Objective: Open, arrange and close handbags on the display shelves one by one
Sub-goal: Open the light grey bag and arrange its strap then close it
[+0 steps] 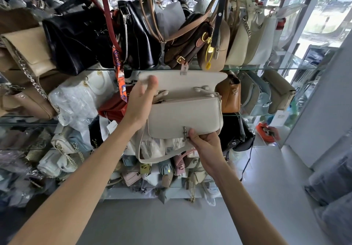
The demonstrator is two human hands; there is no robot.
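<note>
A cream flap handbag [182,111] is held in front of the glass shelves, its flap [182,81] lifted open and its strap [152,159] hanging below. My left hand [142,101] grips the bag's left end, thumb up on the raised flap. My right hand [203,143] holds the bottom edge from underneath, thumb beside the metal clasp [184,133]. The inside of the bag is hidden.
Glass shelves [266,69] packed with bags: black bags [76,35] and a brown bag [186,44] above, a tan bag [230,94] and grey bags [255,94] to the right, wrapped bags [76,96] to the left. Straps hang from the top. Grey floor [171,222] lies below.
</note>
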